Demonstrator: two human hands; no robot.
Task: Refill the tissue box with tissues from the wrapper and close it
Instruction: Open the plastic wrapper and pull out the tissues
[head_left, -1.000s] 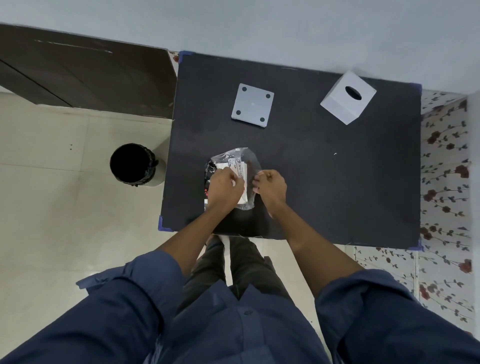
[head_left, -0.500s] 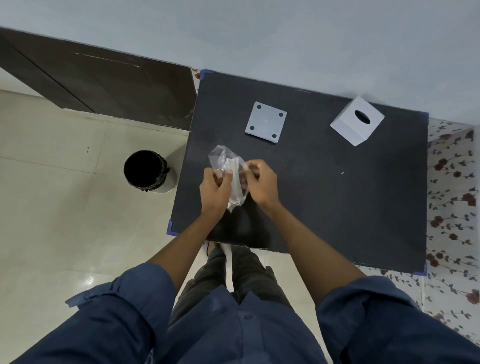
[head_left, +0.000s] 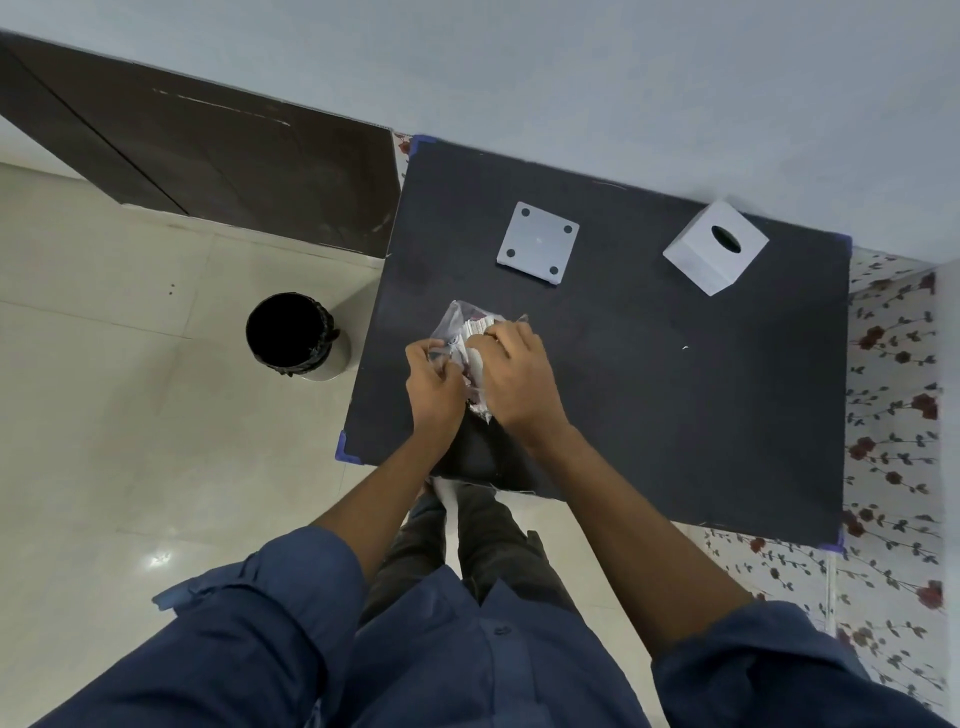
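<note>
A clear plastic wrapper with white tissues inside is held up above the near left part of the black table. My left hand grips the wrapper's left side. My right hand is closed on its right side, fingers at the tissue stack. The white cube tissue box stands at the far right of the table with its round hole facing up. Its square white base plate, with a dark dot at each corner, lies flat at the far middle, apart from the box.
A black-lined waste bin stands on the tiled floor left of the table. A dark wooden door is at the far left. A wall runs behind the table, and a floral surface borders its right edge.
Both hands lifted the wrapper off the table and pulled at it. My right hand has moved over the top of the tissues. The camera view shifted slightly.
</note>
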